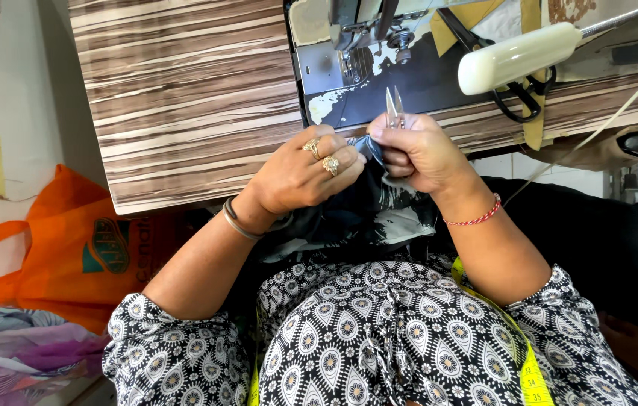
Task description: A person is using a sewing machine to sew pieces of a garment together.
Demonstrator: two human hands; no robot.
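A striped wood-grain tabletop (183, 98) carries a sewing machine (368, 45) at its far edge, beyond the fingers. The left hand (300, 177), wearing two rings, has its fingers closed, pinching a fold of dark printed fabric (375, 214) that hangs from the hands to the lap. The right hand (418, 154) is curled tight around small thread snips (394, 105), whose blades poke up above the knuckles, just beside the pinched fold. A cream lamp head (518, 56) and black scissors (518, 101) lie right of the fingers. An orange bag (71, 248) sits well left, below the tabletop. A yellow measuring tape (533, 372) drapes over the person's patterned top.
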